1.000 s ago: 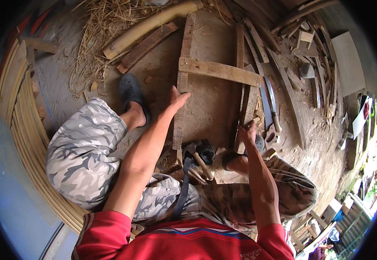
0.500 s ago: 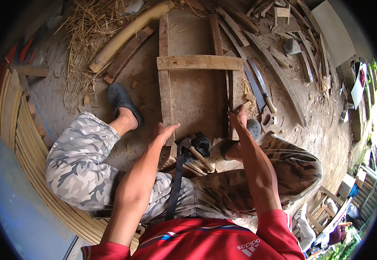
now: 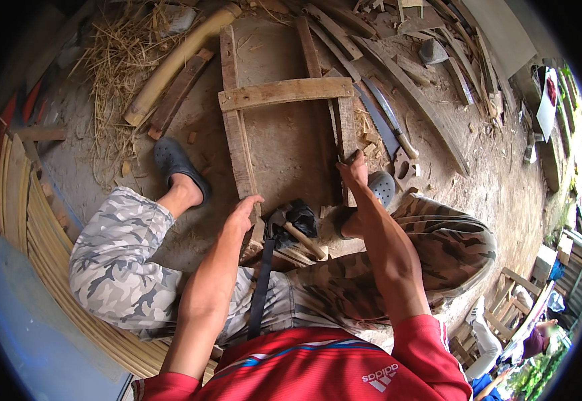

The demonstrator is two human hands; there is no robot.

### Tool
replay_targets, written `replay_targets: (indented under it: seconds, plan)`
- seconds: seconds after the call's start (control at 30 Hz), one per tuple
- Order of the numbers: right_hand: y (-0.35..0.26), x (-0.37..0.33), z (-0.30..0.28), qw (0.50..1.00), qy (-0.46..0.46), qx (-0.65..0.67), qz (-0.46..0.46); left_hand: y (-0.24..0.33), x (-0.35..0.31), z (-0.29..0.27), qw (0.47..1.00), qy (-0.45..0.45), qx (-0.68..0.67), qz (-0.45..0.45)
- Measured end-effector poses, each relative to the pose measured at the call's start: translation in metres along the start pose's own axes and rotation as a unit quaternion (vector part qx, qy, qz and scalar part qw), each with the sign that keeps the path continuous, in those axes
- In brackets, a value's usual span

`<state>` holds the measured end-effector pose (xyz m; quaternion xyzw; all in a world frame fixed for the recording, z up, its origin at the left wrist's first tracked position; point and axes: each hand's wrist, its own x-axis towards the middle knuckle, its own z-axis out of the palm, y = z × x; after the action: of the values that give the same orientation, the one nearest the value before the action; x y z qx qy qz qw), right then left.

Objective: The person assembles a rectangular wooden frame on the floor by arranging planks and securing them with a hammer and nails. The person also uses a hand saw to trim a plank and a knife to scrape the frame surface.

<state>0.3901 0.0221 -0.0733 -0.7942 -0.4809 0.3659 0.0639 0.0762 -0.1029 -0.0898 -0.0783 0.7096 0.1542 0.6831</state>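
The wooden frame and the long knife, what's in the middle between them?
A saw lies there, right next to the long knife, plus some wood chips by the wooden frame. The head view shows it.

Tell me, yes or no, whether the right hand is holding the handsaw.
No, the handsaw lies on the ground, while the right hand is on the right side of the wooden frame.

Your bare forearms (image 3: 391, 247) reach forward, well apart; your left hand (image 3: 243, 212) angles inward, while your right hand (image 3: 354, 171), farther out, is curled.
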Motion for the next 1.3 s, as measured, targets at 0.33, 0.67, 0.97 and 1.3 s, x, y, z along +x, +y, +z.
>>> replay_targets:
  seconds: [0.33,0.67,0.97,1.3]
  plan:
    - [0.002,0.0,-0.001,1.0,0.001,0.01,0.007,0.004,-0.022,0.005,0.999,0.031,-0.003,0.023]
    - [0.005,0.006,0.0,0.999,0.014,0.008,0.031,-0.008,-0.009,0.008,0.902,0.218,0.267,0.26]
    - [-0.006,-0.005,-0.008,1.0,0.006,0.001,0.011,0.03,-0.011,0.028,0.837,0.315,0.253,0.369]
    - [-0.003,-0.011,-0.001,0.997,0.049,0.024,-0.051,0.054,-0.012,0.027,0.781,0.426,0.306,0.338]
